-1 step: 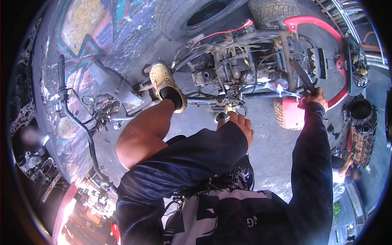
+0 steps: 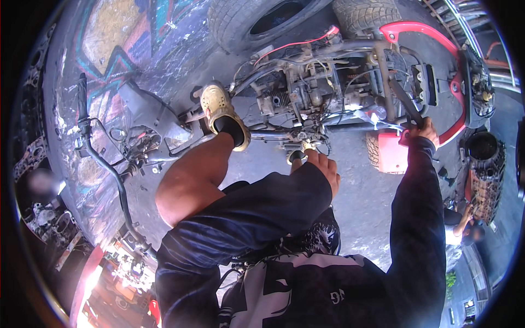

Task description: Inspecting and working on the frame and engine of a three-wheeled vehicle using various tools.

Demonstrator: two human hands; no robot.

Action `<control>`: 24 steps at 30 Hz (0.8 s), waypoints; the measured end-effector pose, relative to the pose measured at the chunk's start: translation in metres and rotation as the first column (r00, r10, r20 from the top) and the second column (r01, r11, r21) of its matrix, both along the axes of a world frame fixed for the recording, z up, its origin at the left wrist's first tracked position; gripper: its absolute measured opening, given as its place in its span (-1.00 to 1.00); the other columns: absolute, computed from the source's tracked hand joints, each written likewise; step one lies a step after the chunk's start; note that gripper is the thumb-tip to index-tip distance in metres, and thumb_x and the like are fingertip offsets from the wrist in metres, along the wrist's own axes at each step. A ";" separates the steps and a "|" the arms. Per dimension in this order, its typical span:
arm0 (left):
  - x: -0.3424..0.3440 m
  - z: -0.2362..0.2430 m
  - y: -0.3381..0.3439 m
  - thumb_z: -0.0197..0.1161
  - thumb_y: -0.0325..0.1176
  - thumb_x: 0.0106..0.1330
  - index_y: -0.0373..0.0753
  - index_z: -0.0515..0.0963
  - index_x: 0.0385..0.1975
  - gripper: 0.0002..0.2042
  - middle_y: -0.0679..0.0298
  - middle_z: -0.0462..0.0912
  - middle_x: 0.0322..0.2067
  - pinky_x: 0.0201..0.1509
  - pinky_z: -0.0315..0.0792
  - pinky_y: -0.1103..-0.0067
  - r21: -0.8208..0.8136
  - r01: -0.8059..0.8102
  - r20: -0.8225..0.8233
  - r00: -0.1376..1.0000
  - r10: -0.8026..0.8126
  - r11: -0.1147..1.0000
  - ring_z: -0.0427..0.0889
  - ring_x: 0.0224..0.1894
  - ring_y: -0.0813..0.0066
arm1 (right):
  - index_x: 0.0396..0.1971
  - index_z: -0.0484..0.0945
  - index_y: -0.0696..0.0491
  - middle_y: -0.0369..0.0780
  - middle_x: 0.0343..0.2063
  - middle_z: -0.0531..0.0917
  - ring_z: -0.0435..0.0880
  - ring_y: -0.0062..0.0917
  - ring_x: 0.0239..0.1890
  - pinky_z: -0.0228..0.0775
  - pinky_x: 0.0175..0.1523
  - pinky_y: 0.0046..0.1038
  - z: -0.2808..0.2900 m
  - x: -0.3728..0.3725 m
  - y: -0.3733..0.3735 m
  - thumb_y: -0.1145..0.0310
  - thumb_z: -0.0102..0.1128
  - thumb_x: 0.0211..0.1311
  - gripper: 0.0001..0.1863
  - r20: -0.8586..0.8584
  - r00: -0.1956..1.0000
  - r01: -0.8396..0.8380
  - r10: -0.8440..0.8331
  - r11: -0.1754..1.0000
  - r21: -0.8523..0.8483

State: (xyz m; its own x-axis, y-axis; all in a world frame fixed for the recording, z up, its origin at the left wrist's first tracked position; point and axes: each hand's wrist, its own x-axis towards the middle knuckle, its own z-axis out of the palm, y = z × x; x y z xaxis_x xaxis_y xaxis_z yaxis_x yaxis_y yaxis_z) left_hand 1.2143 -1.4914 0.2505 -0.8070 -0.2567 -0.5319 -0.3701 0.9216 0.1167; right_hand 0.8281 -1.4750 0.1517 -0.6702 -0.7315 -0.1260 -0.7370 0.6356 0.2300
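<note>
Nothing visibly changes from the previous view, so your pose holds; your right hand (image 2: 426,132) grips a dark bar (image 2: 404,98), right of centre; your left hand (image 2: 325,168) curls mid-frame, hold unclear; the vehicle (image 2: 314,98) spans upper centre.

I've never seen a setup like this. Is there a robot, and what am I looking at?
There is no robot here: a person works with two bare hands. The camera sits on their head and looks down through a fisheye lens, so straight edges bend. On the floor is a stripped vehicle frame with an exposed engine and a curved handlebar. The right hand grips a dark bar; whether it is loose or part of the frame is unclear. The left hand is by the frame's near side; anything in its grasp is hidden. Beyond are two large tyres.
</note>
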 end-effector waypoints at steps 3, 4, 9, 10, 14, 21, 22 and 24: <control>0.001 -0.002 0.001 0.06 -0.29 0.27 -0.14 0.60 -0.20 -0.78 0.20 0.56 -0.20 0.03 0.23 0.12 -0.069 0.040 0.030 0.999 -0.038 0.997 0.50 -0.08 0.21 | -0.28 0.52 -0.04 -0.14 -0.29 0.66 0.65 -0.15 -0.15 0.48 -0.05 -0.12 0.000 0.004 -0.003 0.15 0.26 -0.08 -0.67 0.010 1.000 -0.001 0.001 1.000 -0.005; 0.000 0.002 -0.003 0.06 -0.29 0.27 -0.14 0.60 -0.20 -0.78 0.20 0.56 -0.20 0.03 0.23 0.13 -0.009 0.028 0.056 0.998 -0.027 1.000 0.50 -0.08 0.21 | -0.28 0.52 -0.05 -0.14 -0.29 0.66 0.65 -0.15 -0.16 0.48 -0.05 -0.12 0.000 0.005 -0.004 0.14 0.26 -0.08 -0.67 0.013 1.000 -0.001 0.002 1.000 -0.010; -0.003 0.037 -0.023 0.05 -0.28 0.29 -0.14 0.60 -0.17 -0.77 0.20 0.57 -0.19 0.05 0.21 0.10 0.165 0.002 0.068 0.998 -0.013 0.986 0.50 -0.05 0.18 | -0.31 0.50 -0.07 -0.19 -0.32 0.68 0.67 -0.14 -0.24 0.47 -0.12 -0.12 -0.007 -0.004 0.002 0.13 0.28 -0.06 -0.69 -0.001 0.999 -0.049 0.049 0.998 -0.038; -0.004 0.043 -0.029 0.04 -0.28 0.31 -0.15 0.60 -0.13 -0.75 0.20 0.57 -0.20 0.06 0.20 0.08 0.283 -0.005 0.064 0.998 -0.013 0.959 0.50 -0.04 0.16 | -0.31 0.50 -0.07 -0.19 -0.32 0.68 0.67 -0.14 -0.23 0.47 -0.12 -0.12 -0.003 -0.005 0.004 0.13 0.28 -0.06 -0.69 0.000 0.999 -0.034 0.034 0.999 -0.027; -0.015 0.037 -0.030 0.01 -0.25 0.35 -0.20 0.60 -0.06 -0.70 0.18 0.59 -0.19 0.10 0.16 0.02 0.514 -0.455 0.492 0.851 0.184 0.727 0.52 -0.05 0.15 | -0.24 0.51 -0.07 -0.14 -0.26 0.66 0.66 -0.15 -0.16 0.48 -0.06 -0.13 -0.001 -0.001 -0.003 0.16 0.24 -0.06 -0.66 0.029 1.000 0.000 0.000 1.000 0.014; -0.014 0.054 -0.035 -0.02 -0.22 0.37 -0.23 0.59 -0.03 -0.66 0.18 0.60 -0.16 0.12 0.14 -0.01 0.453 -0.240 0.448 0.894 0.014 0.858 0.53 -0.06 0.16 | -0.21 0.52 -0.09 -0.14 -0.24 0.67 0.67 -0.15 -0.16 0.48 -0.03 -0.14 0.000 -0.002 0.000 0.17 0.23 -0.06 -0.65 0.010 1.000 0.021 -0.022 0.999 0.041; -0.013 0.056 -0.035 -0.02 -0.22 0.38 -0.24 0.59 -0.03 -0.66 0.18 0.60 -0.16 0.12 0.14 -0.01 0.442 -0.208 0.443 0.896 -0.011 0.873 0.53 -0.06 0.16 | -0.21 0.52 -0.09 -0.13 -0.24 0.67 0.67 -0.15 -0.16 0.48 -0.03 -0.14 0.000 -0.002 0.000 0.18 0.22 -0.07 -0.65 0.010 1.000 0.025 -0.026 0.999 0.036; -0.013 0.061 -0.036 -0.03 -0.21 0.38 -0.25 0.59 -0.02 -0.65 0.19 0.60 -0.15 0.12 0.13 -0.02 0.418 -0.143 0.434 0.899 -0.059 0.897 0.53 -0.06 0.17 | -0.22 0.52 -0.08 -0.13 -0.24 0.67 0.67 -0.15 -0.16 0.48 -0.03 -0.14 -0.002 -0.005 0.001 0.19 0.22 -0.07 -0.66 0.004 1.000 0.022 -0.022 0.999 0.031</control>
